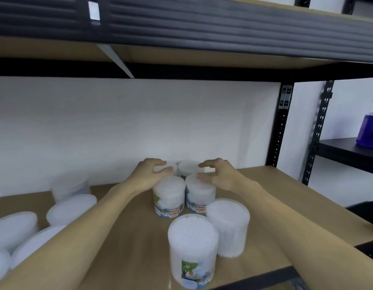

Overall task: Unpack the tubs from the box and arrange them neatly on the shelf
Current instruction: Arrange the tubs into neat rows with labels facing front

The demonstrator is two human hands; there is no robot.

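Several clear round tubs of cotton buds stand on the wooden shelf. Four form a square block near the wall: front left tub, front right tub, back left tub and back right tub. My left hand grips the lid of the back left tub, thumb on top. From the right, my right hand curls round the back right tub, fingers over its lid and thumb at its front edge. Closer to me stand a tub at the front edge and one beside it. No box is in view.
More tubs crowd the shelf's left side, some blurred. A black upright post bounds the shelf on the right, and the upper shelf's dark edge hangs overhead. A purple bottle stands on a neighbouring black shelf.
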